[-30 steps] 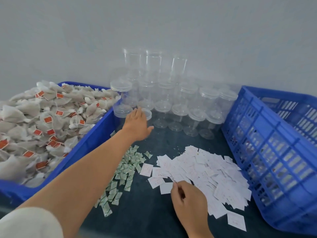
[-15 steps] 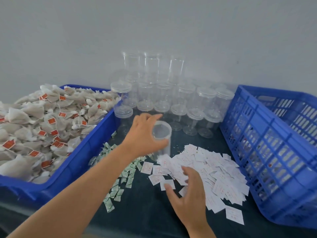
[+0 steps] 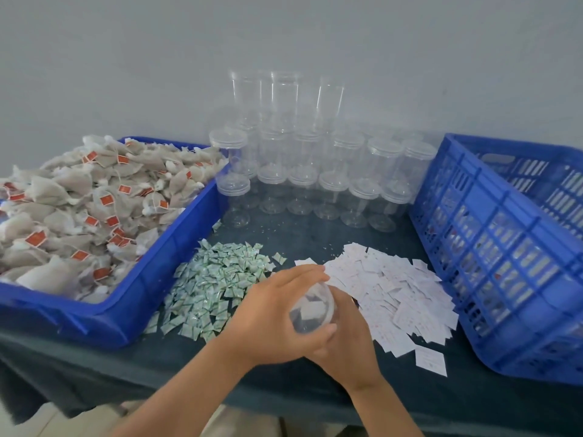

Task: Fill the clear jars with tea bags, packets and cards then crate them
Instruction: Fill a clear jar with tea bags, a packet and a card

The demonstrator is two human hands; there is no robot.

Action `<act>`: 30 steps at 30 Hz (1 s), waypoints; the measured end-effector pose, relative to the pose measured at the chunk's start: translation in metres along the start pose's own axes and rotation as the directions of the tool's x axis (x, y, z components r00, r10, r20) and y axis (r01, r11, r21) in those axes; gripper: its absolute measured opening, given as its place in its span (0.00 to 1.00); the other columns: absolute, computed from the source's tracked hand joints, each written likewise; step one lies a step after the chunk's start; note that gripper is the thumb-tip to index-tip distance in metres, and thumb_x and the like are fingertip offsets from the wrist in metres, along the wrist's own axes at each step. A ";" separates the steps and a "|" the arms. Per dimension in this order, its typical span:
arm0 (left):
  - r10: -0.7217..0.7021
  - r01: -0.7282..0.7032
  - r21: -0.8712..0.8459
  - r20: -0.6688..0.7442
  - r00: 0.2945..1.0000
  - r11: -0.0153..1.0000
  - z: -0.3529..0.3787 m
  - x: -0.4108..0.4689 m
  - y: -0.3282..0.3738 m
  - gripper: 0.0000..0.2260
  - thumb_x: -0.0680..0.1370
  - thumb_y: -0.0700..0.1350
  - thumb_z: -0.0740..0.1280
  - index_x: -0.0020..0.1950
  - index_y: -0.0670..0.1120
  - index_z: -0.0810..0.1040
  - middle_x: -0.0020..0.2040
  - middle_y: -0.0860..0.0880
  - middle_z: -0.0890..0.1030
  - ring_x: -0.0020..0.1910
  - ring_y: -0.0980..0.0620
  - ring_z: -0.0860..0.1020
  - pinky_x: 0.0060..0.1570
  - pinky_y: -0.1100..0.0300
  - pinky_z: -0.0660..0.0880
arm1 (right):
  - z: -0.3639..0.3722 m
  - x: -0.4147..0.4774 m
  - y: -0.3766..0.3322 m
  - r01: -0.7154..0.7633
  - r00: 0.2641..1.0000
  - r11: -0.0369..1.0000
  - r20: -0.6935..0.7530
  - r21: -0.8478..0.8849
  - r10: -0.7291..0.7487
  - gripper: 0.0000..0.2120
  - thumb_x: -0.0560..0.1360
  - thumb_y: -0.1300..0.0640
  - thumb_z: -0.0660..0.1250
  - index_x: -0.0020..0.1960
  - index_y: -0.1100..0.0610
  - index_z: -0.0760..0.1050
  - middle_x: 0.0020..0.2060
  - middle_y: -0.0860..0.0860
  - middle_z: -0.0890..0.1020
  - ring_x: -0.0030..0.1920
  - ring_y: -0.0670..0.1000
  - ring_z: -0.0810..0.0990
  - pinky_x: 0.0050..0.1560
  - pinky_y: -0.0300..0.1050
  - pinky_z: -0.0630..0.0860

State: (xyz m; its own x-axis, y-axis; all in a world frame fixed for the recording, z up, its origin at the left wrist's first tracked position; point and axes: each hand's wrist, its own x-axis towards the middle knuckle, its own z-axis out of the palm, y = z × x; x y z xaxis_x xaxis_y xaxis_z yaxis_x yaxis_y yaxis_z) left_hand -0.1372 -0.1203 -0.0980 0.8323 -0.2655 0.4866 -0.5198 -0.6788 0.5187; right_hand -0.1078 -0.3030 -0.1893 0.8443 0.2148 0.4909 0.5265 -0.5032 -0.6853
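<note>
Jar: the small clear plastic jar (image 3: pixel 310 310) is up off the table, tipped toward the person, above the near table edge between the packets and the cards
Left hand: the left hand (image 3: pixel 277 313) is wrapped around the jar's side, fingers curled over the top
Right hand: the right hand (image 3: pixel 344 332) is cupped on the jar's far side; something white shows in the jar, I cannot tell if fingers pinch it
Cards: the pile of small white paper cards (image 3: pixel 388 285) lies just right of the hands
Packets: the heap of little green-and-white packets (image 3: pixel 214 285) lies just left
Tea bags: the pale tea bags with red tags (image 3: pixel 91 203) fill the blue plastic tray on the left (image 3: pixel 164 279)
Do it well: I think a card is going in; hold the jar steady, mouth open, and push the card all the way down
Crate: the blue plastic slotted crate (image 3: pixel 504 247) waits on the right
</note>
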 end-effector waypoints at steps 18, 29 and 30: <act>-0.526 0.475 0.258 0.192 0.828 0.841 -0.031 0.009 0.016 0.31 0.66 0.79 0.62 0.61 0.64 0.64 0.41 0.56 0.79 0.40 0.57 0.78 0.36 0.61 0.72 | 0.012 0.007 0.004 0.161 0.917 0.922 -0.292 -0.352 -0.271 0.35 0.73 0.41 0.77 0.72 0.58 0.69 0.63 0.57 0.82 0.64 0.58 0.82 0.63 0.52 0.80; -0.681 0.685 -0.216 0.104 0.724 0.696 0.013 0.042 -0.051 0.12 0.80 0.55 0.66 0.45 0.48 0.82 0.34 0.51 0.82 0.31 0.54 0.79 0.34 0.57 0.72 | -0.009 0.013 0.000 -0.241 0.849 0.949 -0.429 0.205 0.308 0.40 0.63 0.39 0.85 0.68 0.42 0.68 0.62 0.29 0.75 0.62 0.39 0.78 0.54 0.38 0.81; -0.663 0.675 -0.105 0.127 0.737 0.730 0.025 0.047 -0.058 0.12 0.80 0.54 0.67 0.45 0.47 0.80 0.35 0.52 0.81 0.35 0.52 0.79 0.38 0.55 0.72 | -0.010 0.014 -0.001 -0.241 0.854 0.949 -0.420 0.205 0.308 0.40 0.63 0.37 0.85 0.67 0.40 0.68 0.62 0.28 0.75 0.60 0.40 0.79 0.53 0.36 0.81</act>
State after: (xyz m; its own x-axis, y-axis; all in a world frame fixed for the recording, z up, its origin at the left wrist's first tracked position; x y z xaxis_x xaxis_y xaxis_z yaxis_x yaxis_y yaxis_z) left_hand -0.0627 -0.1106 -0.1227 0.9830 0.1674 -0.0748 0.1621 -0.6032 0.7809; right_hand -0.0978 -0.3075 -0.1767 0.8410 -0.3230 0.4340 0.3160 -0.3580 -0.8786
